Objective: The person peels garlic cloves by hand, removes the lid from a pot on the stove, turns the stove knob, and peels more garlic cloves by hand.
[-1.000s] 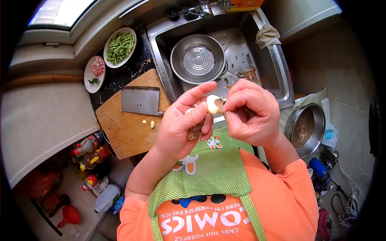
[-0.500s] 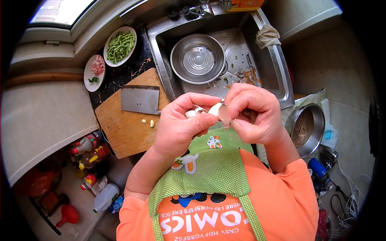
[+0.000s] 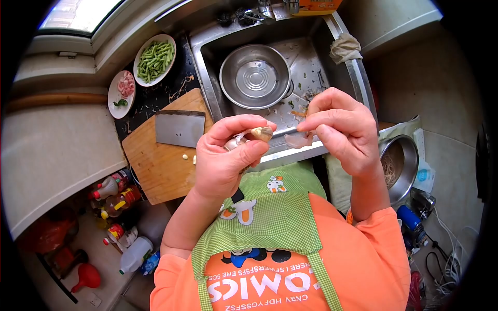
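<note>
My left hand (image 3: 228, 150) is closed around garlic, with one garlic clove (image 3: 262, 134) sticking out between thumb and index finger. Below that clove, pale papery garlic (image 3: 236, 142) shows in the same grip, partly hidden by the fingers. To the right, my right hand (image 3: 342, 129) is apart from the left, above the sink's front edge. A thin, translucent piece of garlic skin (image 3: 298, 140) hangs at its fingertips. On the wooden cutting board (image 3: 150, 171) lie a cleaver (image 3: 180, 128) and small peeled cloves (image 3: 185, 156).
A metal basin (image 3: 254, 78) stands in the sink (image 3: 311, 57), among scraps. Plates of cut green beans (image 3: 155, 61) and chopped meat (image 3: 126, 84) stand at the left. A steel pot (image 3: 407, 166) is at the right. Bottles (image 3: 122, 202) stand low on the left.
My right hand has pulled away from the left, up and to the right, with the garlic skin at its fingertips. The left hand has shifted slightly left and turned the clove.
</note>
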Demonstrator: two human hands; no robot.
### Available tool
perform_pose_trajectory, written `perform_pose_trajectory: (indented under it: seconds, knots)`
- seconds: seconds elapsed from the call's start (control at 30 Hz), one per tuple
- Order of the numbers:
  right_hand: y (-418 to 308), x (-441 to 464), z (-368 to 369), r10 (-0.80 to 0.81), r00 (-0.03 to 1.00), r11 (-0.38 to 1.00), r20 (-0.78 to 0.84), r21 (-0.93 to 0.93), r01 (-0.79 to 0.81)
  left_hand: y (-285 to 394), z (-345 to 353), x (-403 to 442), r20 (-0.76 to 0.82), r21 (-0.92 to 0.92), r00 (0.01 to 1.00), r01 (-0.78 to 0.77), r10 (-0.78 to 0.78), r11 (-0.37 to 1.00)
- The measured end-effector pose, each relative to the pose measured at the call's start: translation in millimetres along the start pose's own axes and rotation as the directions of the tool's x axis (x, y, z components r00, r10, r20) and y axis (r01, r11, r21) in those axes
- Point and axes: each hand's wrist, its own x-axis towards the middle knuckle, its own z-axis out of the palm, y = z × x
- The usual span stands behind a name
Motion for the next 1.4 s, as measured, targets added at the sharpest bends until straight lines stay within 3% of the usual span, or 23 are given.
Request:
perform_pose_trajectory:
  seconds: [0.03, 0.07, 0.1, 0.13, 0.17, 0.23, 0.27, 0.33, 0.37, 0.43, 0.47, 0.63, 0.83, 0.97, 1.0, 1.03, 1.1, 1.17, 1.23, 1.27, 1.3, 1.37, 1.4]
  knots:
    - [4, 0, 0, 0.0, 1.0, 1.0, 0.0, 0.0, 0.0, -1, 0, 0, 0.02, 0.016, 0.999, -0.049, 0.049, 0.999]
    - [8, 2, -1, -0.09, 0.996, 0.986, -0.026, -0.14, 0.086, -1, 0, 1, 0.02, 0.016, 0.999, -0.049, 0.048, 0.999]
    - [10, 3, -1, -0.182, 0.982, 0.946, -0.04, -0.279, 0.164, -1, 2, 2, 0.016, 0.148, 0.99, -0.143, 0.142, 0.979]
    - [6, 2, 6, -0.124, 0.984, 0.957, -0.132, -0.277, 0.083, -2, 4, 3, 0.025, 0.277, 0.972, -0.232, 0.234, 0.933]
    - [-1, 1, 10, -0.124, 0.983, 0.957, -0.133, -0.277, 0.083, -2, 5, 4, 0.025, 0.278, 0.972, -0.231, 0.233, 0.933]
    - [-14, 2, 14, 0.09, 0.99, 0.993, -0.106, -0.068, -0.098, -3, 8, 6, 0.121, 0.546, 0.879, -0.448, 0.462, 0.708]
    - [-14, 3, 15, 0.073, 0.997, 0.995, -0.029, -0.061, -0.075, -2, 9, 5, 0.122, 0.546, 0.879, -0.447, 0.461, 0.708]
    - [-12, 2, 19, 0.064, 0.998, 0.995, -0.017, -0.076, -0.065, 0, 12, 4, 0.213, 0.702, 0.825, -0.502, 0.524, 0.504]
    - [-10, 1, 20, 0.054, 0.999, 0.994, -0.002, -0.091, -0.054, 0, 12, 5, 0.214, 0.702, 0.825, -0.502, 0.524, 0.505]
    - [-6, -1, 20, 0.061, 0.998, 0.995, 0.006, -0.078, -0.06, -2, 10, 9, 0.367, 0.766, 0.713, -0.597, 0.598, 0.241]
    - [-5, -2, 20, 0.067, 0.998, 0.997, 0.019, -0.051, -0.066, -3, 10, 10, 0.384, 0.772, 0.682, -0.607, 0.622, 0.189]
    - [4, -3, 20, 0.011, 0.999, 0.998, 0.037, 0.062, -0.013, 1, 7, 10, 0.467, 0.778, 0.646, -0.625, 0.604, 0.067]
    - [-7, -7, 28, 0.143, 0.988, 0.99, -0.064, -0.003, -0.143, 2, 11, 8, 0.528, 0.784, 0.628, -0.619, 0.572, -0.045]
    - [-13, -9, 29, 0.277, 0.96, 0.958, -0.046, 0.084, -0.273, -1, 8, 8, 0.554, 0.767, 0.61, -0.639, 0.566, -0.061]
    - [-13, -10, 29, 0.291, 0.956, 0.952, -0.025, 0.106, -0.287, -1, 9, 7, 0.554, 0.766, 0.61, -0.64, 0.566, -0.061]
    - [-13, -10, 28, 0.291, 0.956, 0.952, -0.026, 0.106, -0.287, -1, 11, 6, 0.467, 0.757, 0.676, -0.639, 0.569, 0.137]
    - [-13, -10, 25, 0.357, 0.934, 0.87, 0.018, 0.358, -0.339, 3, 6, 5, 0.374, 0.675, 0.802, -0.58, 0.466, 0.456]
    - [-9, -12, 22, 0.311, 0.951, 0.875, 0.001, 0.391, -0.286, 4, 5, -3, 0.103, 0.391, 0.97, -0.241, 0.218, 0.888]
    - [-6, -12, 16, 0.265, 0.964, 0.875, -0.015, 0.423, -0.234, 5, 4, -4, 0.077, 0.264, 0.983, -0.181, 0.166, 0.947]
    - [-6, -11, 12, 0.189, 0.981, 0.945, -0.046, 0.279, -0.169, 5, 4, -4, 0.062, 0.13, 0.992, -0.115, 0.108, 0.985]
    - [-6, -9, 9, 0.11, 0.992, 0.987, -0.065, 0.127, -0.101, 6, 4, -4, 0.063, 0.129, 0.992, -0.115, 0.107, 0.985]
    - [-4, -8, 8, 0.097, 0.992, 0.992, -0.082, 0.086, -0.09, 7, 4, -4, 0.101, -0.132, 0.994, -0.028, 0.041, 0.991]
    - [-3, -7, 6, 0.032, 0.996, 0.999, -0.08, -0.041, -0.035, 7, 3, -3, 0.101, -0.132, 0.994, -0.028, 0.042, 0.991]
